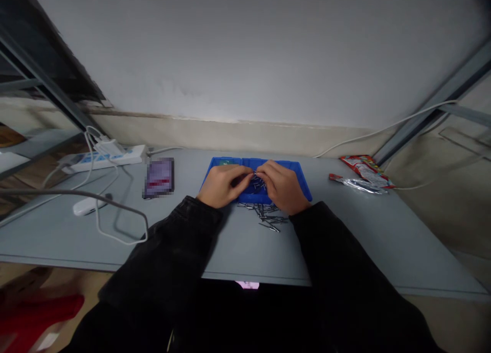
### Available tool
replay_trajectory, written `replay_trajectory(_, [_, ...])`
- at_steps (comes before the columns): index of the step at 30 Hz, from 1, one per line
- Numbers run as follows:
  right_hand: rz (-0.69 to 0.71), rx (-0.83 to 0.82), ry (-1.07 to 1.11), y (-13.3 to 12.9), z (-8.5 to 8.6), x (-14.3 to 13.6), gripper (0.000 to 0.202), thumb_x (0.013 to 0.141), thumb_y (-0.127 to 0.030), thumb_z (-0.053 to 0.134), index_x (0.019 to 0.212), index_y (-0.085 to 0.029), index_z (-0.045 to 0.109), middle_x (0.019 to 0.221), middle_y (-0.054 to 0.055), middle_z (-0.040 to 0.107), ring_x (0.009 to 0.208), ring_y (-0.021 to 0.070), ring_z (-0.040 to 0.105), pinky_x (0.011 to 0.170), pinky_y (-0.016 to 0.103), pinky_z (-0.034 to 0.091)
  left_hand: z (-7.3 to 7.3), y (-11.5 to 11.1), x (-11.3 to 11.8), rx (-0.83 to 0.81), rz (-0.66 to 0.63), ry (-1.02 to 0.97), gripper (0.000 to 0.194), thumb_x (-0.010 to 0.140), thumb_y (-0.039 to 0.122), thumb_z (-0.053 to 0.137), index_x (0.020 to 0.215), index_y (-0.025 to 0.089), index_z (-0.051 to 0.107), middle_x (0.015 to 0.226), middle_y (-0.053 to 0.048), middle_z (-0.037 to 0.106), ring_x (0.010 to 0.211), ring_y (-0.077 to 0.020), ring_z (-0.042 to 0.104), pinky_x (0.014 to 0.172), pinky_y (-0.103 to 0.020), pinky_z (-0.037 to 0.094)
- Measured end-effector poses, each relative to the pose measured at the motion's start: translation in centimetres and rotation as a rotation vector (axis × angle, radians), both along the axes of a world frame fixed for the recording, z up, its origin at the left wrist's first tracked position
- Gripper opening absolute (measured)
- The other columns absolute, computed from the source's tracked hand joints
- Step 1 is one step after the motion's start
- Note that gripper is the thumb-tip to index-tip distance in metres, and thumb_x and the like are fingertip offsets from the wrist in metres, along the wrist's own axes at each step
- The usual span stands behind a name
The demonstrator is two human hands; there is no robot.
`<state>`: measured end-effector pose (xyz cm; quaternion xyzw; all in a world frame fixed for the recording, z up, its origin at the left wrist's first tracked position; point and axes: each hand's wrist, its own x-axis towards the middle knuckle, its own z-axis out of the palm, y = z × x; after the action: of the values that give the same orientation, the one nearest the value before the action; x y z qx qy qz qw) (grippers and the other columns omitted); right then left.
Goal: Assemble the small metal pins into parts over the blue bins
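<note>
My left hand [224, 184] and my right hand [281, 185] meet above a blue tray [305, 185], fingertips pinched around a small metal piece [254, 173]. More small metal pieces lie in the tray beneath the fingers. Several slim metal pins [271, 220] are scattered on the grey table just in front of the tray. Part of a green item [226, 161] shows in the tray's back left compartment. The hands hide much of the tray.
On the left are a white power strip [107, 160], loose cables, a white device [86, 206] and a blurred purple item [159, 177]. Red packaging [366, 170] and a silver wrapper [360, 185] lie right. A wall stands behind.
</note>
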<state>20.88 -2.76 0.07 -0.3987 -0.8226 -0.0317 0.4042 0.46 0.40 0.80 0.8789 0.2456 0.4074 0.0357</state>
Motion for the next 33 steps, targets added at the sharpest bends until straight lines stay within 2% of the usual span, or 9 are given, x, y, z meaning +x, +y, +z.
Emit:
replay_trajectory(14, [0.009, -0.020, 0.014, -0.28, 0.01, -0.01, 0.024, 0.105, -0.028, 0.041, 0.098, -0.020, 0.063, 0.094, 0.005, 0.066, 0.088, 0.0168, 0.062, 0.082, 0.031, 0.049, 0.12, -0.04, 0.08, 0.003, 0.016, 0.008, 0.019, 0.099, 0.028, 0.057, 0.097, 0.016, 0.071, 0.073, -0.001, 0.067, 0.063, -0.0106, 0.058, 0.064, -0.024, 0.047])
replay_trajectory(20, [0.023, -0.021, 0.003, -0.29, 0.08, -0.01, 0.022, 0.105, -0.025, 0.041, 0.108, -0.019, 0.062, 0.101, 0.006, 0.066, 0.093, 0.0169, 0.063, 0.085, 0.031, 0.050, 0.01, 0.00, 0.08, -0.006, 0.023, -0.002, 0.017, 0.098, 0.026, 0.058, 0.095, 0.016, 0.071, 0.072, 0.000, 0.065, 0.063, -0.0103, 0.057, 0.064, -0.024, 0.045])
replay_trajectory(28, [-0.043, 0.022, -0.024, -0.16, 0.19, 0.13, 0.028, 0.106, -0.026, 0.038, 0.092, -0.020, 0.062, 0.092, 0.005, 0.066, 0.087, 0.0166, 0.062, 0.079, 0.030, 0.048, 0.20, -0.09, -0.02, -0.029, 0.006, 0.006, 0.018, 0.100, 0.027, 0.057, 0.099, 0.016, 0.071, 0.080, -0.002, 0.071, 0.066, -0.0108, 0.061, 0.066, -0.024, 0.047])
replay_trajectory(33, [-0.073, 0.089, 0.019, -0.27, 0.56, 0.19, 0.027, 0.105, -0.026, 0.041, 0.093, -0.020, 0.065, 0.097, 0.005, 0.067, 0.090, 0.0163, 0.064, 0.078, 0.029, 0.050, 0.45, -0.17, 0.03, -0.043, 0.018, 0.013, 0.020, 0.101, 0.029, 0.055, 0.097, 0.016, 0.071, 0.083, -0.003, 0.072, 0.069, -0.0110, 0.063, 0.068, -0.024, 0.048])
